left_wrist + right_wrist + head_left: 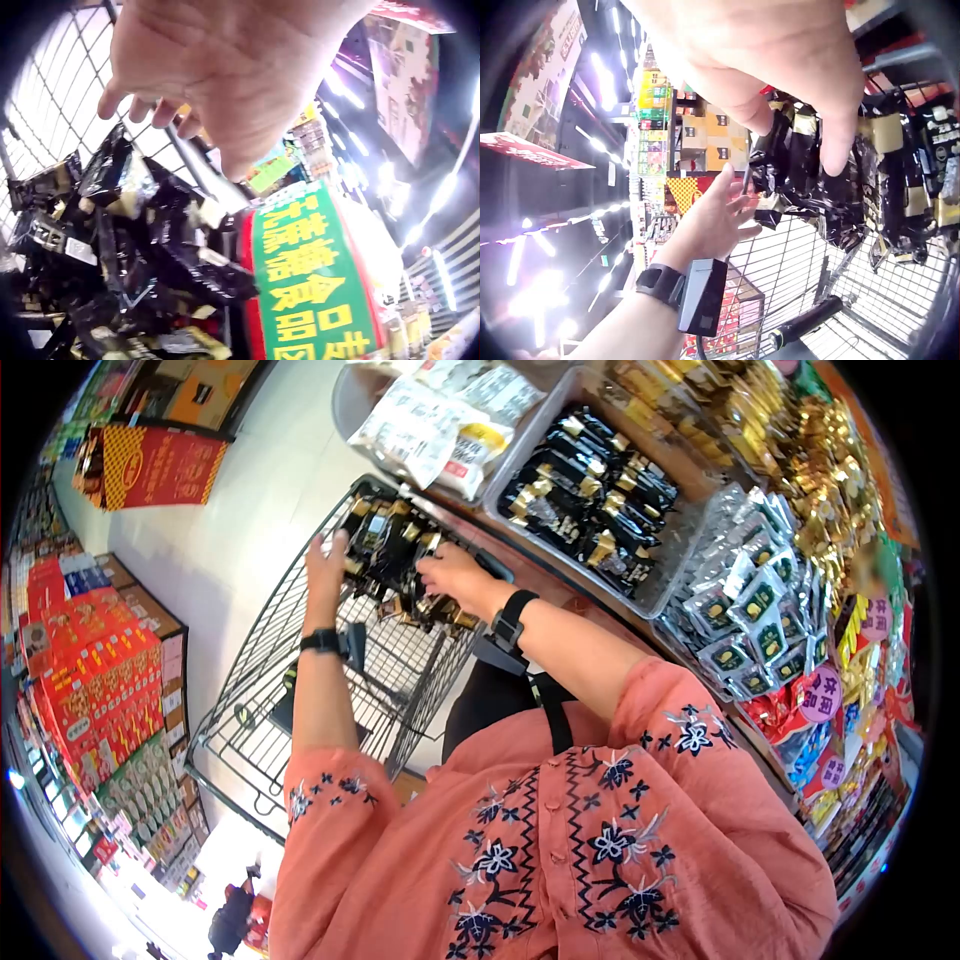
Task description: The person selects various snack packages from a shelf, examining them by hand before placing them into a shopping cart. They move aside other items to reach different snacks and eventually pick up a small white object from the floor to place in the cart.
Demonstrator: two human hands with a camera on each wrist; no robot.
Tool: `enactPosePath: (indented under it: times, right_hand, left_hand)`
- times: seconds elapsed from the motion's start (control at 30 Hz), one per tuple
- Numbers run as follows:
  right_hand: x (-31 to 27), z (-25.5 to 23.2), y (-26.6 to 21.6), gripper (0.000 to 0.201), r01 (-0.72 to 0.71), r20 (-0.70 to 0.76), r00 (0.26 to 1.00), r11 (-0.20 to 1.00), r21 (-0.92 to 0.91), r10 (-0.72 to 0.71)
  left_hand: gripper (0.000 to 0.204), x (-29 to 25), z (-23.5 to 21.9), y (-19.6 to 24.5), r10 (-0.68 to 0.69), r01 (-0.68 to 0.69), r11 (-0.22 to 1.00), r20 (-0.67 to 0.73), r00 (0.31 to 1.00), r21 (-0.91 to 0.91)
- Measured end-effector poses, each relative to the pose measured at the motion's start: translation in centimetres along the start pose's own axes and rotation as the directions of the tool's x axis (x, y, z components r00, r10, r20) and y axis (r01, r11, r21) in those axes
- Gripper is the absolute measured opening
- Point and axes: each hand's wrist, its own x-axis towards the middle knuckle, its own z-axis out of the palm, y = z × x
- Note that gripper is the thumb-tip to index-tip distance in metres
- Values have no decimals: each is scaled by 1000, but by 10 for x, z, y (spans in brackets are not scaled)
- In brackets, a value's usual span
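Observation:
A heap of black-and-gold packets lies in the far end of a wire shopping cart. My left hand is at the heap's left side, fingers extended and holding nothing. In the left wrist view, that hand hangs above and beside the shiny black packets. On the heap's right side, my right hand touches the packets with its fingers. Its thumb and finger spread apart over the black packets in the right wrist view.
To the right stands a grey bin of similar black packets, next to silver packets and gold ones. White bags lie beyond the cart. Stacked red boxes line the left side. A green sign stands close to the heap.

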Motion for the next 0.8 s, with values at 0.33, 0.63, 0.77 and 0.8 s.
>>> enactPosePath:
  times: [0.33, 0.63, 0.77, 0.8]
  right_hand:
    - [-138, -82, -67, 31, 71, 309, 942, 978, 199, -131]
    - [-202, -159, -50, 31, 153, 85, 980, 958, 241, -178]
    - [-221, -180, -36, 26, 185, 32, 979, 936, 300, -203]
    - [-224, -185, -33, 25, 189, 19, 979, 933, 307, -204]
  left_hand:
    - [48, -112, 32, 245, 523, -495, 852, 327, 787, -170]
    - [89, -109, 219, 313, 438, -903, 413, 895, 84, -117]
    - [96, -115, 265, 313, 67, -937, 343, 993, 97, 68]
    - [96, -118, 270, 311, 65, -959, 270, 992, 104, 82]
